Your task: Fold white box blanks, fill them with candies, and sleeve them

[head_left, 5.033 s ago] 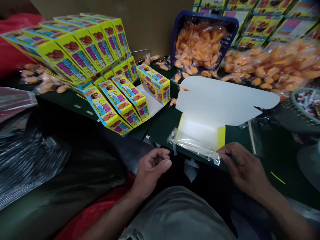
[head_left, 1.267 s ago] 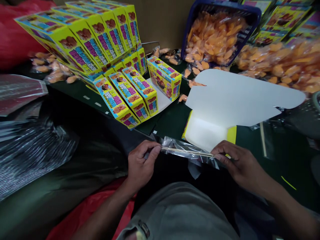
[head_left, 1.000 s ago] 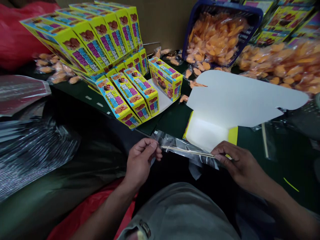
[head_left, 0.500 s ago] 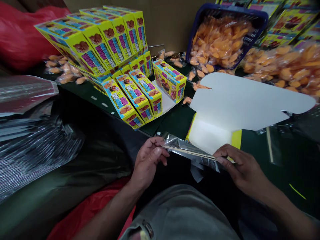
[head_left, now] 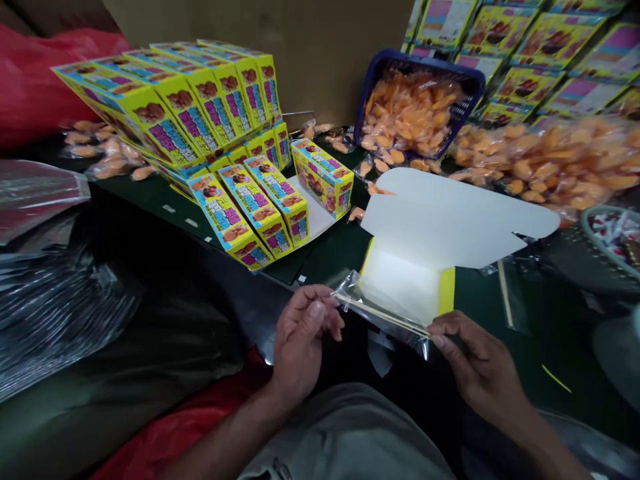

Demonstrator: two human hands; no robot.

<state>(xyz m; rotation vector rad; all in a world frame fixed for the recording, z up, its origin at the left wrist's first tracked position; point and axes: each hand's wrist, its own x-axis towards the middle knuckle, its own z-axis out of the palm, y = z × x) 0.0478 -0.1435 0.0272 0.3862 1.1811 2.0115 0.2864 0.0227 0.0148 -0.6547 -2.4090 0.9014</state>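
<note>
Between my hands a thin clear plastic bag (head_left: 353,281) and slim pale wooden sticks (head_left: 380,313) stretch across, tilted down to the right. My left hand (head_left: 306,333) is closed at their left end, fingertips curled. My right hand (head_left: 470,353) pinches the other end between thumb and fingers. Just beyond, an unfolded carton (head_left: 410,273) lies on the dark green table, its white inside facing up and its wide white flap (head_left: 460,213) spread towards the back. The bag overlaps the carton's near edge.
Yellow boxes (head_left: 200,113) stand stacked at the back left, with several smaller ones before them. A blue basket (head_left: 365,100) tips out orange bagged pieces (head_left: 410,113). More lie to its right (head_left: 555,160). Another bagged stick (head_left: 505,293) and a round container (head_left: 590,233) are at the right.
My view has turned a little upward and to the right, bringing the round container into sight. Both hands still hold the sticks and bag in much the same pose.
</note>
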